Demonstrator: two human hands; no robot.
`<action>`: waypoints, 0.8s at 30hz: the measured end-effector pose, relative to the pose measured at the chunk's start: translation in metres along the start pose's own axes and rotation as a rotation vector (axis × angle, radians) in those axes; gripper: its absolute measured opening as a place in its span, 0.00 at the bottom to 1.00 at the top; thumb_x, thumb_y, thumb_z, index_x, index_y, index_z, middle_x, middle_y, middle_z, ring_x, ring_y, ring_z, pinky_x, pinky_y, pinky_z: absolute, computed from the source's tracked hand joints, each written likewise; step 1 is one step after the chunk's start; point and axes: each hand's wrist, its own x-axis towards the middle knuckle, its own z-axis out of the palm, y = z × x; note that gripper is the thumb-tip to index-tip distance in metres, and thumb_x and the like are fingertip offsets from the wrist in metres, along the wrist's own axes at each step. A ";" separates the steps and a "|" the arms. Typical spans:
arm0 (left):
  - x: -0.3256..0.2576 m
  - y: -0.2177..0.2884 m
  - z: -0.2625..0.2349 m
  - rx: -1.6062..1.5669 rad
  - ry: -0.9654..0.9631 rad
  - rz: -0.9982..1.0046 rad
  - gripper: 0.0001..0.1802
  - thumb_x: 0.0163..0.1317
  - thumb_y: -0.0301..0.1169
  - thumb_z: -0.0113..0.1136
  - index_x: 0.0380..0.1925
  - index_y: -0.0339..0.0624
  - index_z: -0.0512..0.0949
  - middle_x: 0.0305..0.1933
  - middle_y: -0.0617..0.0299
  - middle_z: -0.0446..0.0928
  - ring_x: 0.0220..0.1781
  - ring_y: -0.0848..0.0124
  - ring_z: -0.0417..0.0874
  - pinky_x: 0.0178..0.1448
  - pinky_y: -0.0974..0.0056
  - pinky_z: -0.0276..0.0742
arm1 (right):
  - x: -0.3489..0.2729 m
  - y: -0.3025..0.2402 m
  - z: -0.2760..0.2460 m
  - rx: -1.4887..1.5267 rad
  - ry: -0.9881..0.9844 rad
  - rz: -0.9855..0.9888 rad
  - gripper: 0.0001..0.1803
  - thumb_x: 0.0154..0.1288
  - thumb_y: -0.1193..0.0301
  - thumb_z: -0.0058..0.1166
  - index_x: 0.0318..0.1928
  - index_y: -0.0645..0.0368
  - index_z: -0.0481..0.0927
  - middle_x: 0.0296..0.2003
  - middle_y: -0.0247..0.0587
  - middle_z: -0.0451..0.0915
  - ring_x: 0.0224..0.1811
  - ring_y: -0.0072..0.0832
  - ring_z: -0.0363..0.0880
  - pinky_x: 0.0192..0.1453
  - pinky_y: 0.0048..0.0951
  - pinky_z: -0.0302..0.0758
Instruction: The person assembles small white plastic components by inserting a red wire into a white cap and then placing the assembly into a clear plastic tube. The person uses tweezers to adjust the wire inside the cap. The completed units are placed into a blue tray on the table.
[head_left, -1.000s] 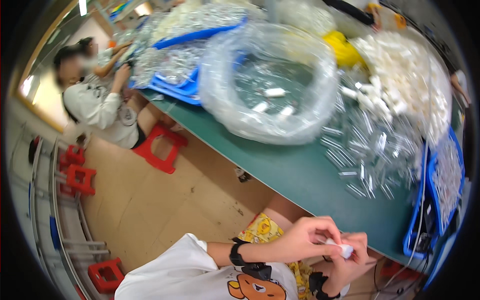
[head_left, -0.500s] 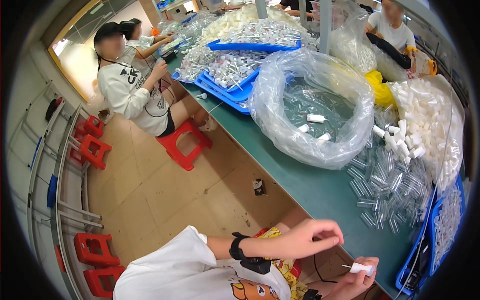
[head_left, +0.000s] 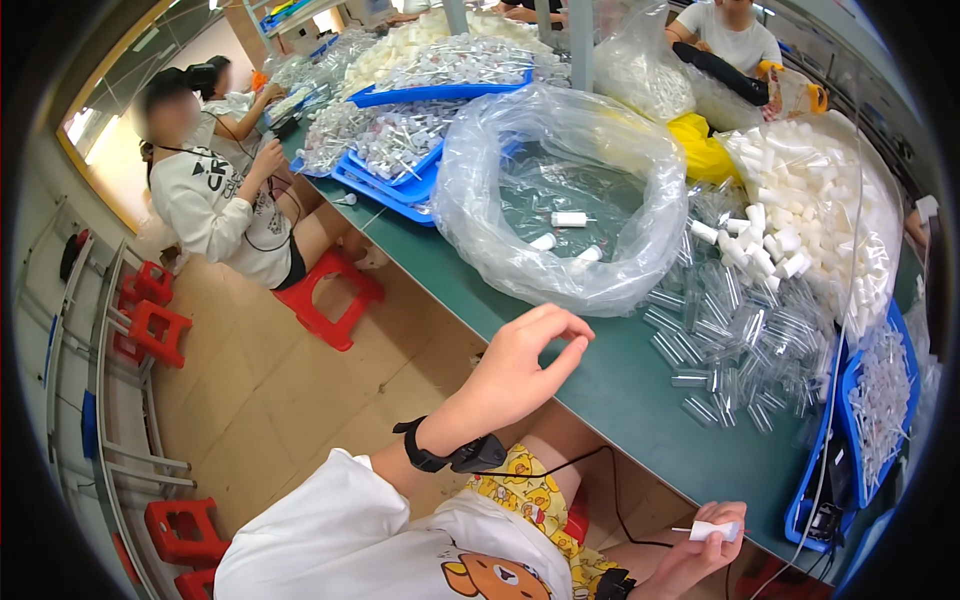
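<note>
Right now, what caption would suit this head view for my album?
Left hand raised empty over green table; right hand pinching small white capped piece near clear tubes.

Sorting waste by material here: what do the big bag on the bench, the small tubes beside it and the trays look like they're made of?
The big bag looks like thin clear plastic film: wrinkled, glossy, see-through. The small tubes seem rigid transparent plastic, though glass can't be ruled out. The blue trays look like moulded opaque plastic with a smooth sheen.

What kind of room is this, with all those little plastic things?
Probably a small workshop where parts are put together by hand. A long green table holds heaps of clear tubes and white caps, blue trays are full, and other people sit on red stools.
</note>
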 end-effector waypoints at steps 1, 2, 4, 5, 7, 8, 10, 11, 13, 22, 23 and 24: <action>-0.001 -0.002 0.004 0.006 -0.057 -0.007 0.07 0.58 0.25 0.53 0.36 0.36 0.75 0.37 0.57 0.75 0.40 0.68 0.77 0.45 0.68 0.71 | 0.002 0.006 -0.003 -0.003 -0.014 0.005 0.12 0.50 0.67 0.55 0.26 0.60 0.68 0.27 0.33 0.61 0.26 0.21 0.59 0.31 0.22 0.58; -0.002 -0.003 0.009 0.013 -0.113 -0.016 0.08 0.58 0.26 0.53 0.36 0.36 0.75 0.37 0.56 0.74 0.40 0.67 0.77 0.45 0.67 0.71 | 0.004 0.007 -0.004 -0.006 -0.029 0.012 0.14 0.50 0.64 0.57 0.25 0.58 0.67 0.25 0.30 0.59 0.24 0.19 0.57 0.28 0.20 0.54; -0.004 -0.008 0.022 -0.002 -0.155 0.017 0.08 0.58 0.27 0.53 0.37 0.36 0.75 0.37 0.55 0.74 0.40 0.65 0.77 0.45 0.66 0.72 | 0.003 0.005 -0.001 -0.044 -0.013 0.014 0.17 0.50 0.60 0.57 0.24 0.57 0.64 0.24 0.30 0.57 0.23 0.18 0.53 0.27 0.21 0.50; -0.003 -0.010 0.029 -0.010 -0.175 0.039 0.09 0.58 0.27 0.53 0.37 0.36 0.75 0.37 0.55 0.74 0.40 0.63 0.77 0.45 0.65 0.72 | 0.004 0.004 0.002 -0.063 -0.004 0.010 0.18 0.50 0.59 0.57 0.23 0.56 0.63 0.24 0.30 0.56 0.23 0.17 0.51 0.26 0.21 0.48; 0.002 -0.011 0.043 0.049 -0.181 0.100 0.12 0.56 0.27 0.54 0.41 0.36 0.72 0.41 0.53 0.72 0.45 0.60 0.75 0.47 0.62 0.71 | 0.004 0.006 -0.002 -0.053 -0.024 0.021 0.18 0.51 0.59 0.56 0.23 0.57 0.63 0.25 0.30 0.57 0.23 0.18 0.53 0.27 0.21 0.50; 0.006 -0.010 0.053 0.087 -0.144 0.137 0.13 0.56 0.27 0.54 0.42 0.37 0.72 0.42 0.52 0.71 0.46 0.60 0.75 0.47 0.62 0.71 | 0.004 0.007 -0.002 -0.059 -0.025 0.024 0.18 0.51 0.59 0.56 0.23 0.57 0.63 0.25 0.30 0.57 0.23 0.18 0.53 0.27 0.21 0.51; 0.015 -0.012 0.070 0.113 -0.097 0.206 0.17 0.55 0.26 0.55 0.46 0.39 0.70 0.47 0.52 0.68 0.46 0.59 0.73 0.48 0.62 0.70 | 0.003 0.008 -0.001 -0.067 -0.033 0.033 0.18 0.51 0.60 0.56 0.23 0.57 0.63 0.25 0.31 0.57 0.23 0.19 0.54 0.27 0.21 0.51; 0.019 -0.011 0.078 0.103 -0.066 0.198 0.17 0.55 0.26 0.55 0.46 0.39 0.70 0.47 0.52 0.67 0.44 0.59 0.72 0.47 0.62 0.70 | 0.003 0.009 0.001 -0.073 -0.037 0.034 0.18 0.51 0.60 0.56 0.23 0.57 0.63 0.25 0.31 0.58 0.23 0.19 0.54 0.27 0.22 0.52; 0.023 -0.010 0.091 0.085 -0.003 0.181 0.17 0.55 0.25 0.55 0.46 0.40 0.70 0.48 0.53 0.66 0.40 0.60 0.72 0.46 0.61 0.70 | 0.004 0.011 0.002 -0.089 -0.038 0.040 0.18 0.51 0.60 0.56 0.23 0.58 0.63 0.26 0.32 0.58 0.23 0.20 0.55 0.27 0.22 0.52; 0.025 -0.019 0.095 0.066 0.009 0.193 0.12 0.54 0.26 0.58 0.39 0.39 0.70 0.41 0.56 0.69 0.40 0.62 0.72 0.43 0.63 0.69 | 0.009 -0.001 0.029 -0.179 0.024 0.211 0.07 0.50 0.74 0.52 0.29 0.63 0.69 0.31 0.38 0.68 0.31 0.27 0.68 0.38 0.24 0.67; 0.023 -0.020 0.092 0.005 -0.014 0.145 0.12 0.54 0.27 0.59 0.38 0.39 0.70 0.39 0.57 0.70 0.39 0.63 0.72 0.42 0.63 0.70 | 0.010 0.001 0.034 -0.156 0.012 0.198 0.07 0.51 0.74 0.53 0.29 0.63 0.69 0.31 0.38 0.68 0.31 0.27 0.68 0.38 0.25 0.67; 0.022 -0.021 0.089 -0.057 -0.038 0.098 0.12 0.53 0.28 0.59 0.37 0.39 0.70 0.37 0.58 0.70 0.38 0.63 0.73 0.42 0.63 0.70 | 0.011 0.004 0.039 -0.134 0.001 0.185 0.07 0.51 0.74 0.53 0.29 0.64 0.70 0.31 0.38 0.68 0.32 0.27 0.68 0.38 0.25 0.67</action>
